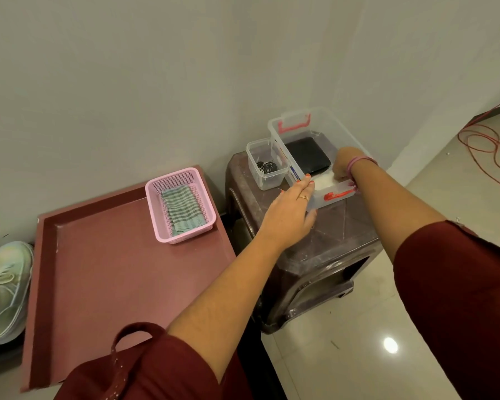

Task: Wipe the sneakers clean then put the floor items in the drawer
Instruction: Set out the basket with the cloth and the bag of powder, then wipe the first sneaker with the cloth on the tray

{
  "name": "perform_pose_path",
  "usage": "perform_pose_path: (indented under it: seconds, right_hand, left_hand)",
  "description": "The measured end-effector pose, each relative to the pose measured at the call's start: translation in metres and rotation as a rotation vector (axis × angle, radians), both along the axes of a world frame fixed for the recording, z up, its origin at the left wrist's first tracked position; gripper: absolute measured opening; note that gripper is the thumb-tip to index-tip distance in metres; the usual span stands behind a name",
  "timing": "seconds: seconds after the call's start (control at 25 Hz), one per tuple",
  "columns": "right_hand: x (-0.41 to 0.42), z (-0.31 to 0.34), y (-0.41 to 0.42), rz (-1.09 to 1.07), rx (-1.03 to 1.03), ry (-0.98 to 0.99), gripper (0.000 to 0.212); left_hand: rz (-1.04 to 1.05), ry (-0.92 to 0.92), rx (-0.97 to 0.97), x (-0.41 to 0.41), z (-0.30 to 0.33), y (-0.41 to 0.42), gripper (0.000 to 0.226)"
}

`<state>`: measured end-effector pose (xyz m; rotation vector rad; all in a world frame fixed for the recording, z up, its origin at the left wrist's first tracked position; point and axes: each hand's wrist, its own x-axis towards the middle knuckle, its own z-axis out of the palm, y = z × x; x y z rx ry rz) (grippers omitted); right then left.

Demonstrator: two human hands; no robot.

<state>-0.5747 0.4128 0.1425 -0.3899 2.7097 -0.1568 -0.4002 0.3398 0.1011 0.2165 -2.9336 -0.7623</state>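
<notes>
**Entry: box being steadied and loaded, sneakers parked at the far left**

1. Sneakers (3,287). Pale pair, laces up, well to the left of both sets of fingers. Cut off by the frame edge; whether they are wiped clean cannot be judged from here.

2. Tray (104,284). Large reddish, raised rim, left of the left fingers. Bare part faces the camera.

3. Basket (180,205). Pink, perforated, set in the tray's far right corner, near the left fingers. Holds a striped cloth (182,210), folded flat, probably kept there for the wiping.

4. Small tub (266,164). Clear, just beyond the left fingers, touching the box's side. Contents dark and round; what they are is hard to make out.

5. Left hand (290,215). Fingers straight and together, pressed flat against the near left corner of the box, apparently to steady it.

6. Stool (324,249). Dark brown surface under both hands, carrying tub and box.

7. Box (318,157). Clear, red handles at both ends, likely serving as the drawer. A black wallet (309,157) lies inside, just beyond the right fingers.

8. Right hand (345,166). Reaches down inside the box over something white (325,183); fingers are hidden behind the knuckles and wrist, so I cannot tell whether they grip it.

9. Red cable (488,145). Looped on the floor, well right of the right fingers; partly cut off.
</notes>
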Motion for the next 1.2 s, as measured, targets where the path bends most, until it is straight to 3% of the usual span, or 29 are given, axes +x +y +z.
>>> perform_pose_path:
  seconds: [0.24,0.36,0.48,0.64,0.8,1.0,1.2]
  right_hand:
    - [0.002,0.006,-0.001,0.022,0.027,0.042,0.03]
    - [0.01,0.015,-0.001,0.025,-0.022,0.126,0.031]
    - [0.031,0.022,-0.005,0.032,-0.205,0.228,0.024]
    - [0.078,0.031,-0.022,-0.034,-0.602,0.317,0.013]
    - [0.146,0.034,-0.057,0.072,-0.8,0.258,0.01]
    - [0.199,-0.022,-0.125,0.144,-0.755,0.022,0.019]
    - [0.216,-0.084,-0.189,0.238,-0.529,-0.144,0.04]
  left_hand:
    - [-0.056,-0.093,0.029,0.006,0.005,-0.003,0.069]
    - [-0.02,-0.046,0.074,0.021,0.011,-0.014,0.067]
    - [0.079,0.063,0.178,0.053,0.018,-0.035,0.06]
    - [0.22,0.171,0.224,0.103,0.018,-0.075,0.05]
    - [0.412,0.248,0.285,0.164,0.008,-0.117,0.041]
    - [0.638,0.255,0.354,0.234,-0.025,-0.171,0.039]
    - [0.803,0.187,0.452,0.281,-0.056,-0.203,0.04]
